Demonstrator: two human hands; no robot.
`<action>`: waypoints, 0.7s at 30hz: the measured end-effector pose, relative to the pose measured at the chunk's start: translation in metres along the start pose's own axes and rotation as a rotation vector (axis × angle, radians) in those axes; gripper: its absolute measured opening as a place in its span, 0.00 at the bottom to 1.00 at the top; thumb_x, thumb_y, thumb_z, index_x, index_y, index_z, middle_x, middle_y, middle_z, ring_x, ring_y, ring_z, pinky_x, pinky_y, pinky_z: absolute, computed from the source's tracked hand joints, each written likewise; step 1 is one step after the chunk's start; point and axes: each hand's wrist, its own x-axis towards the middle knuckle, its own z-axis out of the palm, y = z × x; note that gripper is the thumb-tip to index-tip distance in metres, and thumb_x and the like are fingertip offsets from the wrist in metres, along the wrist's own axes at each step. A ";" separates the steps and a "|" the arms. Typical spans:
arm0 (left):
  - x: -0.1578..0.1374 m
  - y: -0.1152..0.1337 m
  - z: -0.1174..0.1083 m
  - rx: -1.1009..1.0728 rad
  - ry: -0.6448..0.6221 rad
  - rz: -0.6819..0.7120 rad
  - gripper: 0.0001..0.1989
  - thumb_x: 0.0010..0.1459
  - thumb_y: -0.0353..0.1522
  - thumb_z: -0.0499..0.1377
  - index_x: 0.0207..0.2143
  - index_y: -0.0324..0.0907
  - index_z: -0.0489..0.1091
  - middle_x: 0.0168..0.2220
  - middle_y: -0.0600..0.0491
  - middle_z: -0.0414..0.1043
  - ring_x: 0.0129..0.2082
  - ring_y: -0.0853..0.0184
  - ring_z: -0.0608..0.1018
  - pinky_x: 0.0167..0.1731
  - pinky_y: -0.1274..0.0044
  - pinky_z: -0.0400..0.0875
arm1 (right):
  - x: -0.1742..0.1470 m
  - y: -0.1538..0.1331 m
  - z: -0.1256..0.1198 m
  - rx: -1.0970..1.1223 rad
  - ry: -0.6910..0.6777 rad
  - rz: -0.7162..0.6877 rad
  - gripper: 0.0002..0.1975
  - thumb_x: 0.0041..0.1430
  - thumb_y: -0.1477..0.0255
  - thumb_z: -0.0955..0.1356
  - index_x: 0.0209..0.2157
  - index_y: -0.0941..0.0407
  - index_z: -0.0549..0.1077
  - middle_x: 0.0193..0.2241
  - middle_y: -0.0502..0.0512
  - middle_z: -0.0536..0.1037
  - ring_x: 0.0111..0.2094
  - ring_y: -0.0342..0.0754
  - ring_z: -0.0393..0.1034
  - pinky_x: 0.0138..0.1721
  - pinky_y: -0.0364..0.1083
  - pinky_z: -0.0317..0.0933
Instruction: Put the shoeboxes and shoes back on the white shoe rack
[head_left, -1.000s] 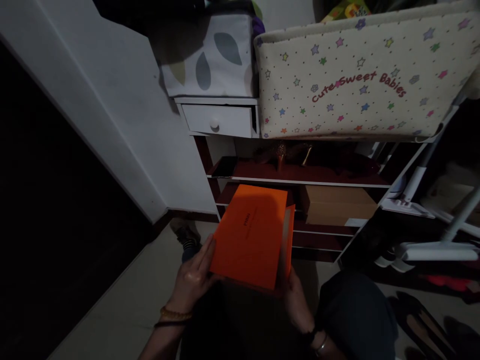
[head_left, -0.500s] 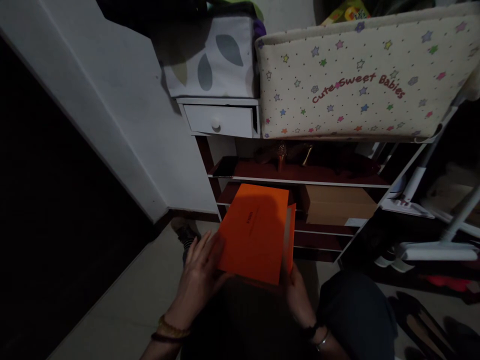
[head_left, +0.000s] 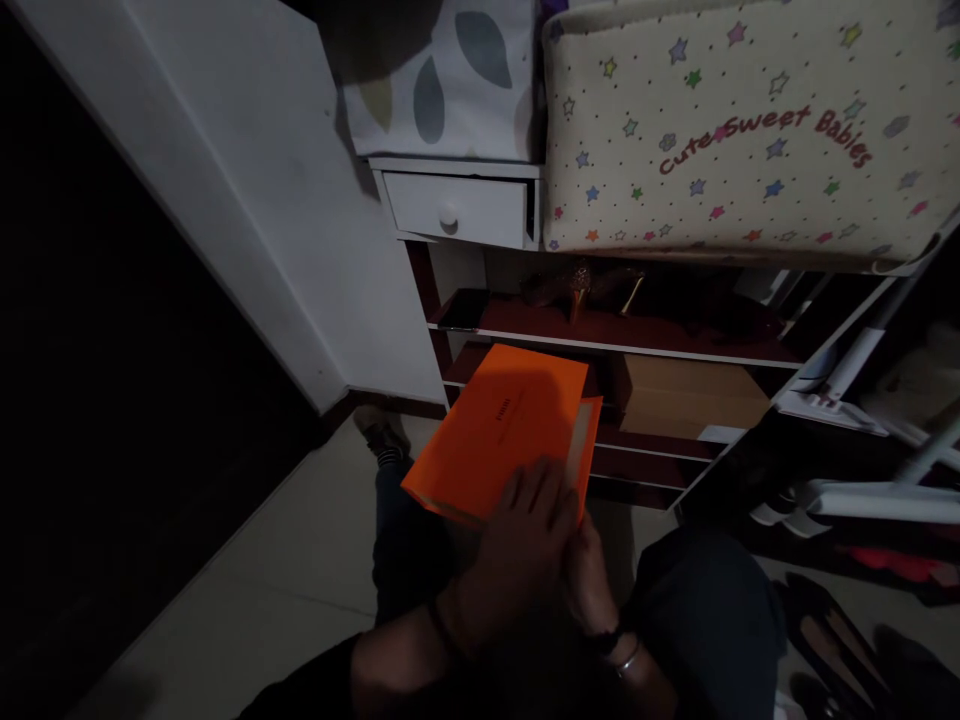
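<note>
An orange box (head_left: 495, 425) with small dark lettering on its lid is held tilted in front of the shelves. Along its right side the lid stands apart from the base, and a pale strip shows in the gap. My left hand (head_left: 529, 530) lies across the lid near its front right corner, fingers stretched and slightly spread; its thumb is hidden. Just right of it, my right hand (head_left: 589, 575) grips the box at the lower right corner, its fingers partly hidden underneath.
Behind the box stands a shelf unit (head_left: 637, 345) with heeled shoes and a brown cardboard box (head_left: 694, 395). Above are a white drawer (head_left: 487, 210) and a star-printed fabric bin (head_left: 720, 225). Black shoes (head_left: 832, 635) lie on the floor at right, below white-handled cleaning tools.
My left hand has moved from the box's left edge rightward onto the lid's front right corner. My right hand keeps its hold. The view has shifted slightly.
</note>
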 end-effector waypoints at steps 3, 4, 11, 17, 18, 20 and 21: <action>-0.003 0.002 0.002 0.037 0.020 -0.022 0.24 0.67 0.35 0.60 0.64 0.40 0.73 0.70 0.36 0.67 0.68 0.42 0.70 0.64 0.52 0.64 | -0.005 -0.013 0.005 0.156 0.004 0.121 0.25 0.53 0.56 0.78 0.51 0.50 0.78 0.50 0.55 0.84 0.54 0.57 0.79 0.57 0.54 0.74; -0.004 0.002 0.002 0.050 0.012 -0.011 0.23 0.68 0.34 0.60 0.63 0.40 0.73 0.69 0.36 0.68 0.67 0.43 0.71 0.62 0.52 0.66 | -0.006 -0.015 0.005 0.176 -0.007 0.140 0.24 0.53 0.57 0.78 0.50 0.50 0.78 0.51 0.55 0.84 0.55 0.57 0.79 0.57 0.54 0.74; -0.011 -0.013 0.003 0.043 0.133 0.115 0.21 0.69 0.35 0.59 0.60 0.36 0.74 0.64 0.35 0.74 0.65 0.44 0.75 0.64 0.52 0.70 | -0.007 -0.009 0.001 0.203 0.019 0.122 0.21 0.55 0.58 0.78 0.49 0.49 0.79 0.50 0.54 0.84 0.56 0.57 0.79 0.56 0.53 0.75; -0.008 -0.038 -0.005 0.042 0.139 0.331 0.26 0.71 0.43 0.59 0.62 0.32 0.72 0.62 0.29 0.75 0.62 0.47 0.79 0.60 0.55 0.75 | -0.005 -0.011 0.000 0.094 0.021 0.073 0.26 0.58 0.53 0.77 0.52 0.52 0.77 0.50 0.57 0.84 0.50 0.57 0.80 0.48 0.51 0.76; -0.006 -0.042 -0.009 0.032 0.125 0.360 0.27 0.71 0.44 0.59 0.61 0.31 0.72 0.61 0.28 0.75 0.61 0.46 0.79 0.58 0.55 0.76 | -0.005 -0.011 -0.001 0.075 0.028 0.061 0.26 0.58 0.52 0.77 0.52 0.53 0.77 0.50 0.57 0.84 0.49 0.57 0.80 0.47 0.51 0.76; -0.001 -0.047 -0.017 0.018 0.116 0.408 0.29 0.71 0.46 0.59 0.60 0.30 0.72 0.58 0.28 0.77 0.60 0.45 0.80 0.56 0.55 0.79 | -0.006 -0.010 -0.002 0.043 0.023 0.052 0.27 0.59 0.52 0.77 0.53 0.54 0.77 0.50 0.58 0.84 0.48 0.57 0.80 0.46 0.51 0.76; 0.002 -0.049 -0.021 0.018 0.127 0.430 0.29 0.71 0.47 0.58 0.59 0.29 0.73 0.56 0.28 0.78 0.59 0.44 0.81 0.54 0.55 0.80 | -0.006 -0.010 -0.002 0.034 0.011 0.050 0.27 0.60 0.52 0.76 0.53 0.54 0.76 0.50 0.59 0.84 0.48 0.57 0.80 0.46 0.50 0.76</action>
